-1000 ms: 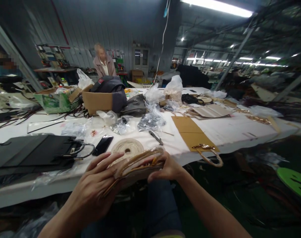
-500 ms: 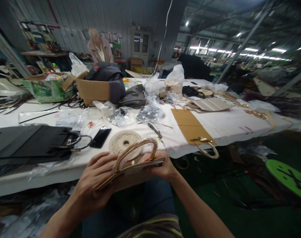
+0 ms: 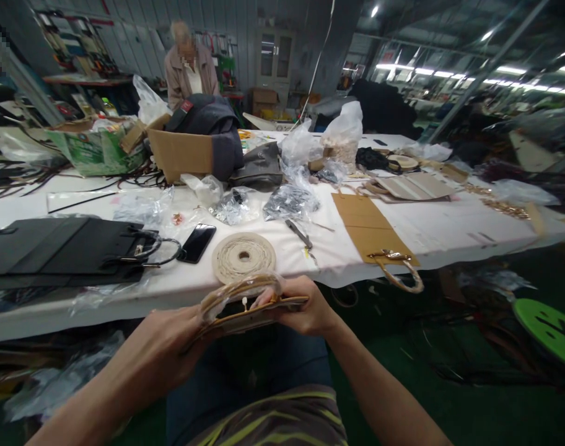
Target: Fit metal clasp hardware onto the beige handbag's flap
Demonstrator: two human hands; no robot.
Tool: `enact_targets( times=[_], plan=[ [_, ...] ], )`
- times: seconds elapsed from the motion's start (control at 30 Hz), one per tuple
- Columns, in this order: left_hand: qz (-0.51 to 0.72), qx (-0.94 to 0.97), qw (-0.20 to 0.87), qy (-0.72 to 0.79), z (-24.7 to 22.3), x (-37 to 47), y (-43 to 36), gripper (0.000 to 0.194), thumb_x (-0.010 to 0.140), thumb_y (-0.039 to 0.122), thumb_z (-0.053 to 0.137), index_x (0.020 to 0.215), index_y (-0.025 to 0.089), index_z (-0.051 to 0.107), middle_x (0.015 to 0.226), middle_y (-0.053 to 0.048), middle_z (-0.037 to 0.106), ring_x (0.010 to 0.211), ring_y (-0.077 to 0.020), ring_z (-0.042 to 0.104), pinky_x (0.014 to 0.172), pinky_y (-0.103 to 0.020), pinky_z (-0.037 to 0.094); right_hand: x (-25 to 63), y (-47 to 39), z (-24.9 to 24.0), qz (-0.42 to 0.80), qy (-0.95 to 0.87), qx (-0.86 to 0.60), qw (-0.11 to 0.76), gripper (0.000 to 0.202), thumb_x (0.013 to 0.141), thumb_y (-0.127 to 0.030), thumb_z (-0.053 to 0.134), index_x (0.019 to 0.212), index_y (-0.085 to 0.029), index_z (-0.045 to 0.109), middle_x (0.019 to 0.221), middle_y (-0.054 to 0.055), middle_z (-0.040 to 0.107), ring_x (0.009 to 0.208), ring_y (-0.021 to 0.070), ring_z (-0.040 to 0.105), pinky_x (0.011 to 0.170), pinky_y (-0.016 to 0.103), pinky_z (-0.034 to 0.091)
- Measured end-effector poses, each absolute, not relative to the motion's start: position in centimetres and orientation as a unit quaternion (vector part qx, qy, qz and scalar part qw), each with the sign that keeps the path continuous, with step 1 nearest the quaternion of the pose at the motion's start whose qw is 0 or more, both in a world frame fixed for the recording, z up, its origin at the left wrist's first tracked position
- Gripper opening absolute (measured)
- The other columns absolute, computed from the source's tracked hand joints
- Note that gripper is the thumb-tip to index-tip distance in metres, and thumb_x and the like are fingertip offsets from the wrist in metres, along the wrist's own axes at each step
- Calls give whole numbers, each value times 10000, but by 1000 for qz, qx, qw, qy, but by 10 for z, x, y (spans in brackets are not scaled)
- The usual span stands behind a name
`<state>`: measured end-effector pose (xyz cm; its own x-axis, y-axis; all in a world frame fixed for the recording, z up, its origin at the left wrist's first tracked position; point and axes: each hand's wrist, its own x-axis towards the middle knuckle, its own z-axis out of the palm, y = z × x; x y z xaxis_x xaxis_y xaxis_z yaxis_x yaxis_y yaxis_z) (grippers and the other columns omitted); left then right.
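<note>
Over my lap, at the table's front edge, I hold a tan bag panel point(image 3: 245, 319) nearly edge-on. Its curved handle point(image 3: 238, 286) is wrapped in clear plastic and points toward the table. My left hand point(image 3: 178, 337) grips the panel's left end, and my right hand point(image 3: 303, 306) is closed on the right end. A small white-tipped piece point(image 3: 245, 302) stands up from the panel between them. Just beyond lies a roll of cream tape point(image 3: 244, 257). To its left rests a black phone point(image 3: 197, 243). The undersides of the panel and my left fingertips are hidden.
Black bag panels point(image 3: 64, 251) with handles lie at left on the white table point(image 3: 287, 263). Another tan panel point(image 3: 373, 226) overhangs the front edge at right, near a dark metal tool point(image 3: 298, 233). Plastic bags and a cardboard box point(image 3: 180, 155) stand behind. A green stool point(image 3: 549, 331) is at lower right.
The bag panel has tipped so its handle leans lower and away from me. My left hand has turned with it. The view has shifted slightly, and the person across the table stands more upright.
</note>
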<state>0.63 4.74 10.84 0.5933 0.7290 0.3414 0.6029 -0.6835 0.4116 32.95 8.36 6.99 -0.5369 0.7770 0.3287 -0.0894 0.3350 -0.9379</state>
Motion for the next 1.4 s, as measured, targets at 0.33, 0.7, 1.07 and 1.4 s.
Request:
enact_targets(
  times=[0.33,0.7,1.07,1.4],
  plan=[
    [213,663,534,479,106,23,42,242,956,409,739,1005,238,903,970,-13,846,1016,-308,802,902,-333,645,325,83,53,494,-713,-320,382,186,873,-224,830,1024,-125,872,873,67,822,704,181,748,658,213,569],
    [258,652,362,614,53,24,92,453,948,605,712,1104,196,831,989,-33,848,909,-263,774,766,-297,545,324,145,50,567,-608,-415,369,499,774,-407,972,1165,-126,838,1057,81,821,905,209,745,823,262,571],
    [126,650,225,715,32,23,202,332,959,536,645,886,213,639,965,-117,784,905,-285,718,678,-325,401,295,240,41,549,-526,-564,322,506,673,-164,918,1167,-91,836,896,70,817,759,186,701,690,249,542],
    [188,696,207,662,10,18,215,328,973,398,609,1094,115,726,1545,-250,630,1407,-335,630,1209,-380,459,299,266,21,394,-624,-635,228,394,658,-330,994,958,-114,856,841,30,782,793,190,696,630,230,451]
  ],
)
